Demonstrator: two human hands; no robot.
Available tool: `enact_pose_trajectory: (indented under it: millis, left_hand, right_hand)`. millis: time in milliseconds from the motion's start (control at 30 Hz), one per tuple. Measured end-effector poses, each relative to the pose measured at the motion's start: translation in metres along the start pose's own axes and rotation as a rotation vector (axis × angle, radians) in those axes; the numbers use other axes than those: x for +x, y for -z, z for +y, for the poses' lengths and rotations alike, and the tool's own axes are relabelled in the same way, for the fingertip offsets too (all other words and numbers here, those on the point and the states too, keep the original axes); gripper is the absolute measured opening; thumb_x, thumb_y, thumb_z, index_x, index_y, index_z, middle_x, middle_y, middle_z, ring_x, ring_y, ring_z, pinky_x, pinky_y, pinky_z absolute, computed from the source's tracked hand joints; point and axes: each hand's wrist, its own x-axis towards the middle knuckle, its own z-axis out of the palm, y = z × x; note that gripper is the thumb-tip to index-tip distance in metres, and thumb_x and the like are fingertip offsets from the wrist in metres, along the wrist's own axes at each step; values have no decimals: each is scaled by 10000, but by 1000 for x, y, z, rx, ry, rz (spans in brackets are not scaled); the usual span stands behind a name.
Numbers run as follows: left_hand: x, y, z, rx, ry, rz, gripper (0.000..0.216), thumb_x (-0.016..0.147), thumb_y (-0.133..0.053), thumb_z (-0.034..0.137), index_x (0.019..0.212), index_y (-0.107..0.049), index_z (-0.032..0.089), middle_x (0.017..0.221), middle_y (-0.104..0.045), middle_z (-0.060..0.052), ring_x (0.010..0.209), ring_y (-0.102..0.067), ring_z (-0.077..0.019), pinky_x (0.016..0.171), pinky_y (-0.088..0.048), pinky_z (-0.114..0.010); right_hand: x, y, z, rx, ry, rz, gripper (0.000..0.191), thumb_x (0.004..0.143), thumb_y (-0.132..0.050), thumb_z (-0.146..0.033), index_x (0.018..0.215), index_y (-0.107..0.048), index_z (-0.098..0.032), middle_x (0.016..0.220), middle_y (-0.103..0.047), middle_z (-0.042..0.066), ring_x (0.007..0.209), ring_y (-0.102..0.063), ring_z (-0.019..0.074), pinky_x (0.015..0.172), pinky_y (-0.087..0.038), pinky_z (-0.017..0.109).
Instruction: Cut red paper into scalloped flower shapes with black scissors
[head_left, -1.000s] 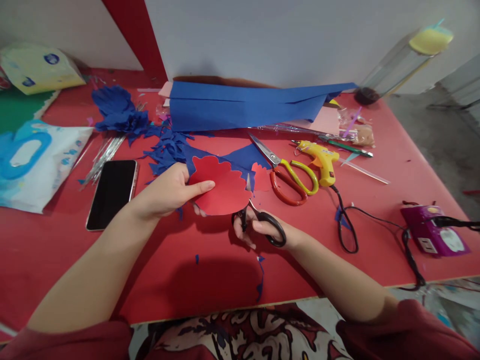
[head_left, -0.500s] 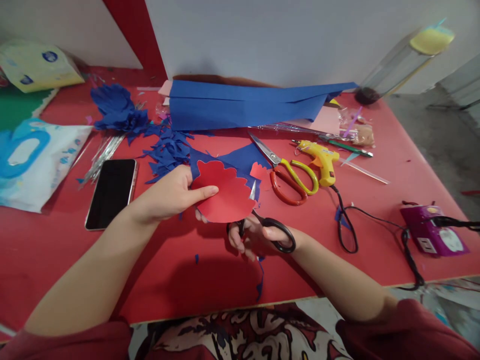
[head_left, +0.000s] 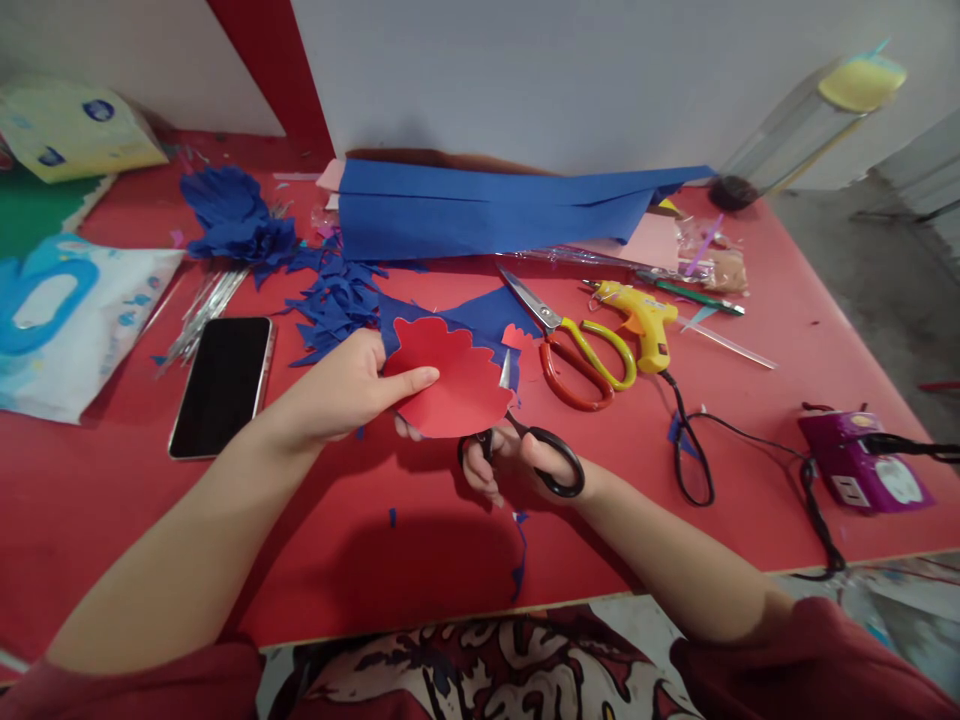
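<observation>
My left hand (head_left: pixel 341 388) pinches a red paper shape (head_left: pixel 450 378) with a scalloped edge, thumb on top, holding it just above the red table (head_left: pixel 375 560). My right hand (head_left: pixel 517 465) grips black-handled scissors (head_left: pixel 536 450), fingers through the loops. Their blades bite into the right edge of the red paper. A small red offcut (head_left: pixel 521 340) lies on blue paper just beyond the blades.
A second pair of scissors (head_left: pixel 581 350) with yellow and red handles lies to the right, beside a yellow glue gun (head_left: pixel 643 320) whose cord runs to a purple socket block (head_left: pixel 862 470). A black phone (head_left: pixel 221 385) lies to the left. Blue paper sheets (head_left: pixel 487 210) and scraps (head_left: pixel 337 295) cover the back.
The red paper has turned a little in my left hand, and the scissors have worked further along its right edge. My right hand shifted slightly.
</observation>
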Motion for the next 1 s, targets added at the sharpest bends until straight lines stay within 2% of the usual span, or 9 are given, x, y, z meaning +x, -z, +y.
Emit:
enact_pose_trajectory:
  millis: [233, 400, 667, 867, 1000]
  left_hand:
    - [0, -5, 5, -131, 30, 14, 220, 622, -702, 308, 500, -588, 166, 394, -557, 17, 337, -507, -114, 364, -419, -199]
    - [0, -9, 4, -200, 38, 5, 216, 624, -710, 302, 570, -585, 134, 431, -582, 17, 335, -531, -110, 351, -454, -190]
    - [1, -18, -3, -364, 25, -3, 149, 662, -689, 237, 624, -605, 121, 426, -591, 27, 327, -541, -103, 353, -476, -170]
    - [1, -24, -3, -402, 67, 51, 194, 627, -708, 214, 521, -583, 110, 406, -589, 4, 324, -543, -107, 348, -472, -173]
    - [1, -28, -5, -442, 43, 50, 156, 643, -682, 210, 555, -605, 107, 448, -614, -2, 341, -551, -106, 367, -483, -187]
  right_hand:
    - [1, -2, 1, -7, 31, 37, 538, 827, -387, -679, 765, -472, -151, 662, -439, -4, 537, -423, 106, 530, -362, 264]
    - [4, -5, -2, -28, 108, 91, 535, 830, -382, -679, 733, -457, -158, 630, -428, -14, 511, -406, 102, 504, -363, 257]
    - [7, -8, -7, -23, 134, 121, 534, 837, -376, -675, 704, -461, -164, 562, -403, -34, 472, -382, 100, 486, -345, 252]
    - [8, -9, -10, -25, 125, 148, 546, 815, -392, -696, 689, -457, -169, 538, -392, -42, 450, -366, 97, 467, -333, 247]
    - [8, -9, -11, -49, 105, 172, 564, 805, -380, -714, 672, -457, -170, 522, -386, -44, 439, -357, 96, 461, -322, 247]
